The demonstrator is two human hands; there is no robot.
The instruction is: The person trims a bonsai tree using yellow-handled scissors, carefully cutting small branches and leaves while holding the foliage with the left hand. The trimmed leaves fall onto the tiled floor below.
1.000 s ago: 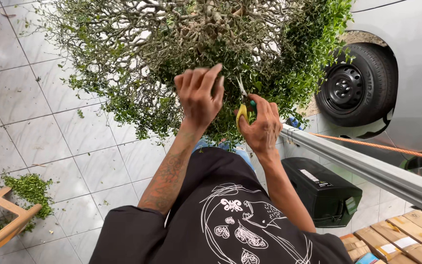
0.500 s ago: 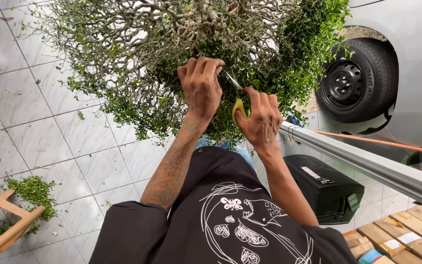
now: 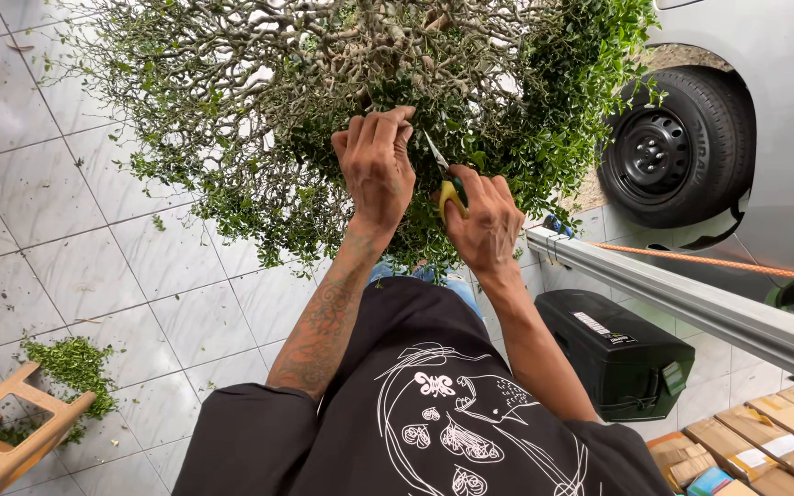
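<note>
Both hands sit higher and deeper in the shrub (image 3: 259, 101) than a moment earlier. The left hand (image 3: 377, 165) is curled shut, its fingertips pinching a twig near the shrub's woody middle. Just beside it, the right hand (image 3: 487, 220) is closed around the yellow-handled scissors (image 3: 445, 179), whose blades point up toward that twig. Below the shrub, cut leaves (image 3: 71, 367) remain piled on the tiled floor (image 3: 94, 266) beside a wooden stool (image 3: 11, 436).

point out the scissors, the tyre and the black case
scissors (image 3: 448, 190), head view, on the yellow handle
tyre (image 3: 691, 101), head view, on its rubber tread
black case (image 3: 613, 354), head view, on its lid
</note>
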